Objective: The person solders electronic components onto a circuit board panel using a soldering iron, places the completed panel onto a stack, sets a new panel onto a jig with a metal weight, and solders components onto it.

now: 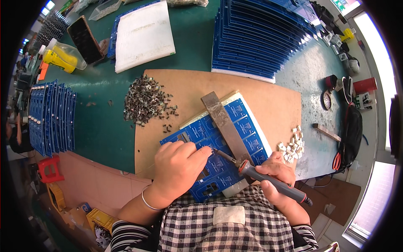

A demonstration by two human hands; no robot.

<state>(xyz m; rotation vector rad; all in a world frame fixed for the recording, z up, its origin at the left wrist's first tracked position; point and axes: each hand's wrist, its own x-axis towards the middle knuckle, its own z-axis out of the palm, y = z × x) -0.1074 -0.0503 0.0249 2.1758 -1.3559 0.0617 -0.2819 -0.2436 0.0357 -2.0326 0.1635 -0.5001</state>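
A blue printed circuit board panel (pixel 237 108) lies at a slant in front of me on a pale pad, with a flat metal bar (pixel 224 119) across it. My left hand (pixel 178 166) rests on the board's left part, thumb and fingers closed in a pinch. Whatever is between the fingertips is too small or hidden to make out. In my right hand (pixel 277 170) is a grey soldering iron (pixel 275 185), held like a pen. Its tip points left at the board, close by my left fingertips. Whether the tip touches the board, I cannot tell.
Left of the board is a heap of small pin headers (pixel 145 98); white connectors (pixel 292 147) lie at right. Blue boards stand in rows at the far right (pixel 252 42) and left (pixel 52 117). A foam slab (pixel 145 35), phone (pixel 85 40) and bottle (pixel 61 56) sit farther back.
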